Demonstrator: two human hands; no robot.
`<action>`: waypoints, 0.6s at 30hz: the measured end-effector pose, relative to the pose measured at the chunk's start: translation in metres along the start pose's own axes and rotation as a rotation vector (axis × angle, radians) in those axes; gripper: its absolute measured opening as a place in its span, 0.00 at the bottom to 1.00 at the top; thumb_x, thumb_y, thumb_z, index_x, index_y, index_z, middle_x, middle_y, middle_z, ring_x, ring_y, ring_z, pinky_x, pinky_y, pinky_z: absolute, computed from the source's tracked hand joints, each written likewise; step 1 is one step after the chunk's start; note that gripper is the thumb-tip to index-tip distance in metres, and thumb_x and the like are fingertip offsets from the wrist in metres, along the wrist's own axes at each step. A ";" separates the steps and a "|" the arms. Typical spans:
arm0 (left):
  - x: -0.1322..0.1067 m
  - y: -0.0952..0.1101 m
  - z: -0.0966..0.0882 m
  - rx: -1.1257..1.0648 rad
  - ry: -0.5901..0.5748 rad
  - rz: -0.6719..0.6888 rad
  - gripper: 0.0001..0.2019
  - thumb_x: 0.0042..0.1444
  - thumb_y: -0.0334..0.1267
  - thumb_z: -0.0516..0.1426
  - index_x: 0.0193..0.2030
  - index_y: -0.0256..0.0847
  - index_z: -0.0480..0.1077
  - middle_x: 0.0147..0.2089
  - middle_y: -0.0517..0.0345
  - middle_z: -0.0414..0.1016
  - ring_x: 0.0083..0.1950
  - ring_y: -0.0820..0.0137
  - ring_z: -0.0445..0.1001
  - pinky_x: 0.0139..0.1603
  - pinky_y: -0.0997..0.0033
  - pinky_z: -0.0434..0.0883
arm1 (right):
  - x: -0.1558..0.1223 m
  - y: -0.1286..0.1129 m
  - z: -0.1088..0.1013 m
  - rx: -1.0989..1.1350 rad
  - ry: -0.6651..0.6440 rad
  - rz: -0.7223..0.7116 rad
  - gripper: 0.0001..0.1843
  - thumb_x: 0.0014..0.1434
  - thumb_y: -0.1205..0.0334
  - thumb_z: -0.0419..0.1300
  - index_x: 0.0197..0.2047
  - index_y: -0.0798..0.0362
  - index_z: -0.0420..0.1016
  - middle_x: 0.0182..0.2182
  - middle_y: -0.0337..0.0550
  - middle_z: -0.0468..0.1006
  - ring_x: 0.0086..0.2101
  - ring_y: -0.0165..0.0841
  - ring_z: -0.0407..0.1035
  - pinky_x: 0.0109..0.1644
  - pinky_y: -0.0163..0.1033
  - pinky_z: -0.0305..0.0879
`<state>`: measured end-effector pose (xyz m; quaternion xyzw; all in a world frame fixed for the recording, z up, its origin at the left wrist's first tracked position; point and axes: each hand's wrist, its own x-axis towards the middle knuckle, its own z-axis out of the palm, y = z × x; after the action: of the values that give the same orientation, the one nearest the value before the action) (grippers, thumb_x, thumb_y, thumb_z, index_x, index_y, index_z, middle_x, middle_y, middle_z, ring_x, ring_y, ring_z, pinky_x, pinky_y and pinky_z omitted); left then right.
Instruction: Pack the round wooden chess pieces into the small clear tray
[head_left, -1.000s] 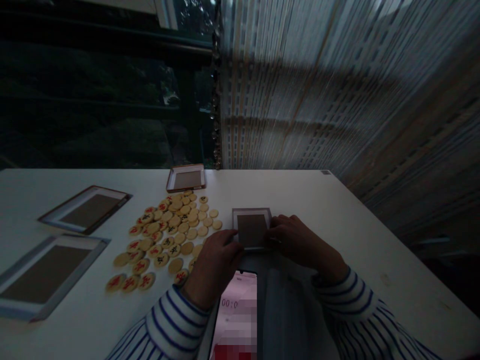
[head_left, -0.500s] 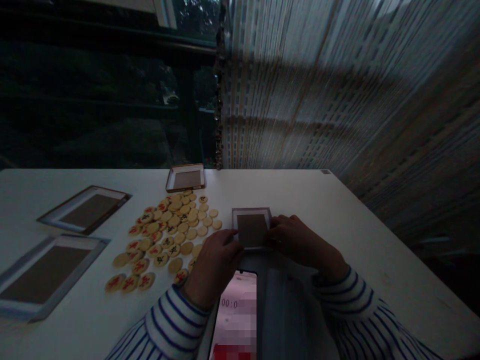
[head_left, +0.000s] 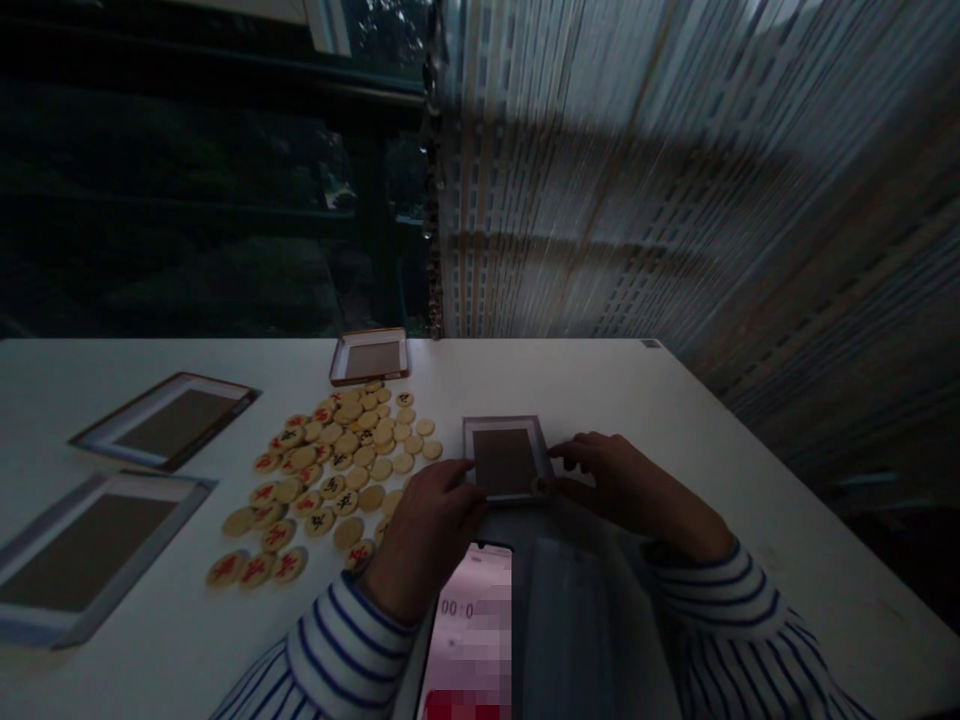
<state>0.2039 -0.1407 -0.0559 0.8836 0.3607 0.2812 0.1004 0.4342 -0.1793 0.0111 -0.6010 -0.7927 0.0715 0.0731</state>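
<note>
A small shallow box tray point(head_left: 506, 458) with a brown inside lies on the white table point(head_left: 675, 420) right in front of me. My left hand point(head_left: 427, 530) rests curled against its near left corner, fingertips touching the rim. To the tray's right my right hand point(head_left: 626, 485) hovers with fingers bent and spread, just apart from the rim, holding nothing I can see. A spread of round cream game discs point(head_left: 341, 465) with red and black marks lies left of the tray.
Two larger flat trays point(head_left: 169, 418) point(head_left: 82, 545) lie at the left. Another small tray point(head_left: 371, 357) sits beyond the discs. A phone point(head_left: 469, 635) with a lit pink screen leans at the near edge. Behind the table hang a dark window and a bead curtain point(head_left: 675, 170).
My right hand has slid to the right, off the tray's right rim. The left hand has stayed at the near left corner.
</note>
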 end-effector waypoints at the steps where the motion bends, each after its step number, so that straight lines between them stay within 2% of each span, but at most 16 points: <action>1: 0.000 -0.001 0.001 -0.003 0.003 0.002 0.05 0.50 0.34 0.55 0.33 0.43 0.72 0.47 0.51 0.68 0.47 0.62 0.67 0.45 0.57 0.67 | -0.002 0.001 0.002 0.022 0.001 -0.001 0.19 0.54 0.51 0.52 0.47 0.50 0.67 0.32 0.42 0.73 0.31 0.31 0.66 0.34 0.36 0.59; 6: -0.001 -0.002 0.002 -0.011 0.038 -0.005 0.11 0.49 0.34 0.55 0.41 0.41 0.69 0.51 0.49 0.66 0.50 0.62 0.66 0.47 0.57 0.67 | -0.005 0.001 0.009 0.140 -0.031 -0.003 0.22 0.55 0.52 0.52 0.52 0.51 0.62 0.34 0.43 0.74 0.31 0.31 0.68 0.33 0.36 0.61; 10: -0.001 0.002 -0.003 -0.029 0.017 -0.068 0.17 0.50 0.34 0.54 0.48 0.40 0.64 0.55 0.46 0.61 0.53 0.61 0.63 0.49 0.56 0.67 | -0.004 0.000 0.012 0.198 -0.050 -0.004 0.23 0.55 0.57 0.53 0.54 0.51 0.59 0.34 0.43 0.75 0.31 0.30 0.68 0.34 0.36 0.63; 14: 0.000 0.005 -0.005 -0.060 -0.022 -0.096 0.16 0.51 0.34 0.54 0.49 0.41 0.62 0.55 0.48 0.61 0.52 0.61 0.65 0.49 0.57 0.68 | -0.002 0.002 0.015 0.199 -0.045 -0.008 0.21 0.54 0.58 0.53 0.52 0.52 0.61 0.35 0.44 0.75 0.32 0.31 0.69 0.35 0.37 0.63; 18: -0.001 0.003 -0.001 -0.080 -0.011 -0.092 0.16 0.51 0.34 0.53 0.49 0.41 0.62 0.55 0.49 0.60 0.52 0.63 0.65 0.49 0.60 0.68 | -0.001 0.002 0.017 0.198 -0.025 -0.016 0.21 0.54 0.59 0.53 0.52 0.52 0.62 0.34 0.44 0.75 0.31 0.31 0.68 0.34 0.36 0.63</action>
<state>0.2043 -0.1437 -0.0544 0.8629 0.3889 0.2855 0.1504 0.4331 -0.1803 -0.0065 -0.5837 -0.7872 0.1565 0.1227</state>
